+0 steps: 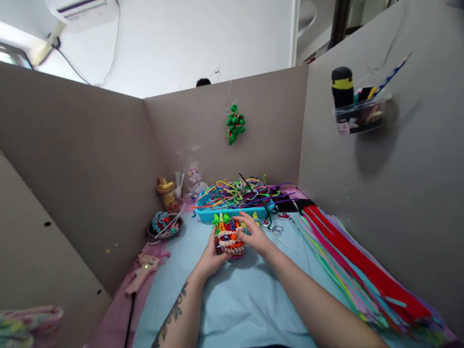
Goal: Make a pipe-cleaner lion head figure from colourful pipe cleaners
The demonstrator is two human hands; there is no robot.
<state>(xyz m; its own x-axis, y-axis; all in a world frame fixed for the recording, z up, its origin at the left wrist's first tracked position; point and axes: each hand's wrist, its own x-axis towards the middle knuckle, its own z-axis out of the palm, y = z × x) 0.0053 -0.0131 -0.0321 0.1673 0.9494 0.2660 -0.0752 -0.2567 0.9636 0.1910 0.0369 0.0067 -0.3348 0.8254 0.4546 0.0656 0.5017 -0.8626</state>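
Observation:
A small, colourful pipe-cleaner figure (230, 238) stands at the middle of the blue cloth (246, 301), with green tufts on top, pale twisted bands and an orange bump at the front. My left hand (212, 261) grips its left side, thumb low near the base. From the right, my right hand (256, 237) holds it too, with fingers over the upper right side and the thumb at the front. Parts of the figure are hidden behind my fingers. Just behind it sits a blue tray (236, 213) heaped with loose coloured pipe cleaners (244, 190).
Long pipe cleaners (360, 265) lie bundled on the right. Scissors (277, 229) rest beside the tray. A pink glue gun (143, 274) with a black cord and a dark bowl (165, 229) are on the left. Grey partitions enclose the table; a bin (361, 114) hangs right.

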